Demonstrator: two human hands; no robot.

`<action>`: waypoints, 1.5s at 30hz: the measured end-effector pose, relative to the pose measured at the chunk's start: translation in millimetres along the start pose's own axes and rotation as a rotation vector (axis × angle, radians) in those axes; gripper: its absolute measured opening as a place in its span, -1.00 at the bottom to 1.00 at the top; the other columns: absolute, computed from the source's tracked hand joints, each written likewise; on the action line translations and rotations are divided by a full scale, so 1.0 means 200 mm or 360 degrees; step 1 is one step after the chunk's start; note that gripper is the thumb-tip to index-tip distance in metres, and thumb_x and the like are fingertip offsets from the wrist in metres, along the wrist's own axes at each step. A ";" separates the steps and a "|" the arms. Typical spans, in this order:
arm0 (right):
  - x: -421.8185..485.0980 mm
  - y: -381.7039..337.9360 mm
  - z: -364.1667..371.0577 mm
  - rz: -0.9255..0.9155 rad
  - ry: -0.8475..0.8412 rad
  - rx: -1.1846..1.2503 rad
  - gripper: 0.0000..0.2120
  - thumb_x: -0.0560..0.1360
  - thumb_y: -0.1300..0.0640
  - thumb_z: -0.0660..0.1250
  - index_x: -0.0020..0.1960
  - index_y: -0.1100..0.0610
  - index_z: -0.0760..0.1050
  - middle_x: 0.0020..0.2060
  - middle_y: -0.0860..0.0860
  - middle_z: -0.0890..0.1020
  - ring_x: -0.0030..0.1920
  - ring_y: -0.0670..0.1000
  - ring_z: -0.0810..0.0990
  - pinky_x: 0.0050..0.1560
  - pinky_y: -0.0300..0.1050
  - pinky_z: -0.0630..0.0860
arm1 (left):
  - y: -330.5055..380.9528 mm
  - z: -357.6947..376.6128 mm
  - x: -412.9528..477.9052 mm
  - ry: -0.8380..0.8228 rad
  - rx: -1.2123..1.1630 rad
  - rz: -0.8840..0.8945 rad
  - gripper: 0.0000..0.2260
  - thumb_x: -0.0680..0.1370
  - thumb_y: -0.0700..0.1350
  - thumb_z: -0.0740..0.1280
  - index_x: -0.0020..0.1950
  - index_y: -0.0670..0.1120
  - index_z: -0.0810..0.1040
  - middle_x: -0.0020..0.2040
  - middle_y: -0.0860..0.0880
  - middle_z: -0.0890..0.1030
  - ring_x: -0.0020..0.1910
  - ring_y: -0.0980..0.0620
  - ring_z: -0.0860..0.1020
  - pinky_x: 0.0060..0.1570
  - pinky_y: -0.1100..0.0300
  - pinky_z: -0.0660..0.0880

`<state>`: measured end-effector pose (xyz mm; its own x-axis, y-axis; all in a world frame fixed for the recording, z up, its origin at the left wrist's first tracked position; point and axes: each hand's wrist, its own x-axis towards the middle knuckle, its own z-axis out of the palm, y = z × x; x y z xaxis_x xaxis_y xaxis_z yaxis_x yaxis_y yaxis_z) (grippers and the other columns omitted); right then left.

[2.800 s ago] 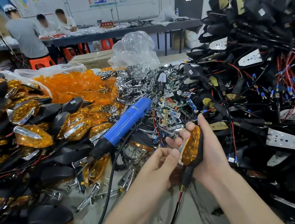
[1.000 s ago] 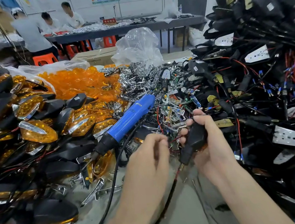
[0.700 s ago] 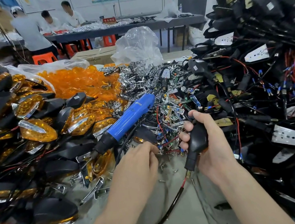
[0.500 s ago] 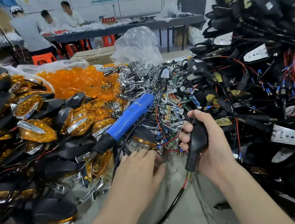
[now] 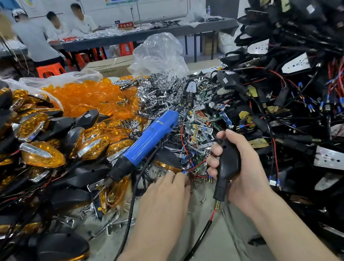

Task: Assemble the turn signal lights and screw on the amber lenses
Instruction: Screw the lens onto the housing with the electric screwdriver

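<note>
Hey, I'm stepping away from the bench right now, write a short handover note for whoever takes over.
Right hand grips a black turn signal, back toward the camera; lens side hidden.
Left hand palm down, fingertips among loose screws on the table; whether it pinches one cannot be told.
Blue screwdriver lies untouched beyond the left hand.
Done: finished amber lights piled at left.
Left: probably screw the held light, then the lensless housings piled at right; loose amber lenses lie behind.

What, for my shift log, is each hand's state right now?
Left hand: down among small loose metal screws; whether it pinches one cannot be told.
Right hand: closed around the black plastic turn signal housing.
</note>
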<state>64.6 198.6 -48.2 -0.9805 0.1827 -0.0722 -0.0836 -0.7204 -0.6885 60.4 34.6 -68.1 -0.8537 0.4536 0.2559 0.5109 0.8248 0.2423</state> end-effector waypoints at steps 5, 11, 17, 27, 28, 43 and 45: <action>0.00 0.02 0.01 -0.0035 -0.0117 -0.0090 -0.81 0.48 -0.04 0.35 -0.24 0.04 0.52 -0.35 0.02 0.52 -0.46 -0.01 0.45 -0.50 -0.17 0.41 | 0.03 -0.02 0.02 0.0388 -0.0772 -0.0140 -0.92 0.64 -0.04 0.25 0.02 0.09 0.53 -0.10 0.20 0.55 -0.08 0.24 0.50 -0.15 0.35 0.35; 0.02 0.10 0.01 -0.0071 -0.0130 -0.0440 -0.80 0.48 -0.02 0.36 -0.17 0.10 0.48 -0.28 0.07 0.56 -0.44 0.07 0.54 -0.45 -0.11 0.48 | 0.06 -0.06 0.03 0.0610 -0.1218 -0.0081 -0.79 0.61 -0.23 0.31 0.07 0.06 0.64 -0.07 0.18 0.58 -0.04 0.17 0.58 -0.04 0.33 0.47; 0.00 0.13 0.02 -0.0208 -0.0128 -0.0648 -0.81 0.45 -0.08 0.37 -0.23 0.02 0.52 -0.29 0.00 0.57 -0.37 -0.02 0.57 -0.37 -0.10 0.53 | 0.08 -0.05 0.03 0.0587 -0.1429 -0.0214 -0.83 0.58 -0.18 0.37 0.03 0.12 0.61 -0.07 0.17 0.67 -0.06 0.15 0.66 -0.01 0.19 0.59; -0.02 0.14 0.03 -0.0258 -0.0108 -0.0797 -0.85 0.44 -0.10 0.35 -0.23 -0.06 0.52 -0.37 -0.12 0.49 -0.38 -0.16 0.46 -0.39 -0.30 0.46 | 0.10 -0.04 0.03 0.0714 -0.1152 -0.0084 -0.88 0.58 -0.18 0.38 0.04 0.02 0.66 -0.06 0.19 0.62 0.00 0.18 0.60 0.00 0.27 0.51; -0.02 0.14 0.03 -0.0258 -0.0096 -0.0809 -0.84 0.41 -0.14 0.37 -0.23 -0.07 0.52 -0.37 -0.13 0.48 -0.37 -0.16 0.45 -0.37 -0.29 0.43 | 0.10 -0.03 0.03 0.0723 -0.1147 -0.0084 -0.87 0.58 -0.18 0.38 0.05 0.03 0.66 -0.06 0.20 0.61 0.00 0.18 0.60 0.00 0.31 0.49; 0.00 0.14 0.03 0.0110 0.0114 -0.0274 -0.80 0.57 -0.08 0.34 -0.14 0.01 0.50 -0.25 0.01 0.55 -0.24 -0.01 0.58 -0.20 -0.15 0.56 | 0.16 -0.03 0.00 0.0617 -0.1135 -0.0047 -0.61 0.68 -0.05 0.17 0.42 0.33 0.22 0.19 0.42 0.55 0.16 0.40 0.53 0.13 0.42 0.44; -0.01 0.13 0.02 0.0246 0.0111 -0.0139 -0.77 0.54 -0.15 0.36 -0.03 0.00 0.47 -0.18 0.02 0.57 -0.12 0.05 0.59 0.00 -0.04 0.54 | 0.17 -0.03 -0.01 0.0586 -0.1161 -0.0008 -0.62 0.68 -0.05 0.15 0.45 0.29 0.25 0.22 0.39 0.56 0.18 0.39 0.52 0.15 0.41 0.45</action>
<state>62.7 176.8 -62.6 -0.9655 0.1229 -0.2297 0.0855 -0.6833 -0.7251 79.4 58.9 -53.9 -0.8331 0.2056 0.5134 0.5527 0.3418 0.7600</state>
